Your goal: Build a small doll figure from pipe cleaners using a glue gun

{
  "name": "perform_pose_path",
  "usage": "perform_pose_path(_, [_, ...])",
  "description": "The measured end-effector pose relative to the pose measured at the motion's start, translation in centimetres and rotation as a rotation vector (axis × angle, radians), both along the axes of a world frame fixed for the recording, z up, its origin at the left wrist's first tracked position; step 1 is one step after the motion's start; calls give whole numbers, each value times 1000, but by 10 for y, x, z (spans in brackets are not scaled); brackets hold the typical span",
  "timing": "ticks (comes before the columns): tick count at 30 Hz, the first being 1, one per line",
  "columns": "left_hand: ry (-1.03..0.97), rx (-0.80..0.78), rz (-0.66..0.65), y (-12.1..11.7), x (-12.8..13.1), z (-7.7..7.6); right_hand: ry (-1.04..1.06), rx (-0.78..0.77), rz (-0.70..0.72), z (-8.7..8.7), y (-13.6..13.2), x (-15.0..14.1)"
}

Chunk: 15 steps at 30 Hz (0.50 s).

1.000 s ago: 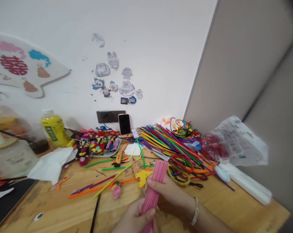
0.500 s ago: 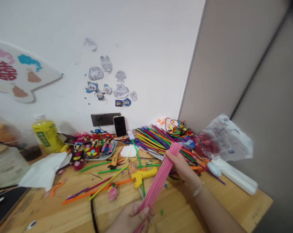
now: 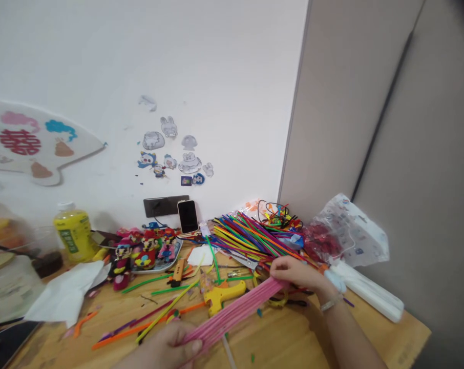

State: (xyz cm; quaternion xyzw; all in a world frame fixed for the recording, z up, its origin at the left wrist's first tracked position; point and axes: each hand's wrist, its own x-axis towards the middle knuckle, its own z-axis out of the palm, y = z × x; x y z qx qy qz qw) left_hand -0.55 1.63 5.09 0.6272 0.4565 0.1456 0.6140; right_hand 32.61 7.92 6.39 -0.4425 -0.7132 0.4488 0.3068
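A bundle of pink pipe cleaners (image 3: 237, 313) stretches at a slant between my two hands above the table. My left hand (image 3: 170, 344) grips its lower near end, at the bottom of the view. Around the upper right end my right hand (image 3: 295, 274) is closed, with a bracelet on the wrist. Just behind the bundle lies a yellow hot glue gun (image 3: 222, 294). Past my right hand spreads a big pile of coloured pipe cleaners (image 3: 251, 233).
Small figures (image 3: 147, 251) stand on a tray at the back left, near a yellow bottle (image 3: 75, 233). A phone (image 3: 188, 216) leans against the wall. White tissue (image 3: 65, 289) lies left; a plastic bag (image 3: 347, 230) and a white roll (image 3: 370, 289) lie right. Loose pipe cleaners cross the wooden table.
The pink bundle has swung from steep to flatter. My left hand has moved left and my right hand down and rightward. The camera view has tilted up slightly.
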Motion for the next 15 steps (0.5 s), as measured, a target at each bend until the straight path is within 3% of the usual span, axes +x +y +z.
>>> perform_pose_path(8, [242,89,-84,-3,-28,64,-205,137,279,17,-25,-60])
perform_pose_path(12, [206,78,-124,-10,-41,74,-279,64,439,20,-40,-72])
perform_pose_path(15, [181,67,-138,-11,-52,71,-272,40,460,15,-46,-73])
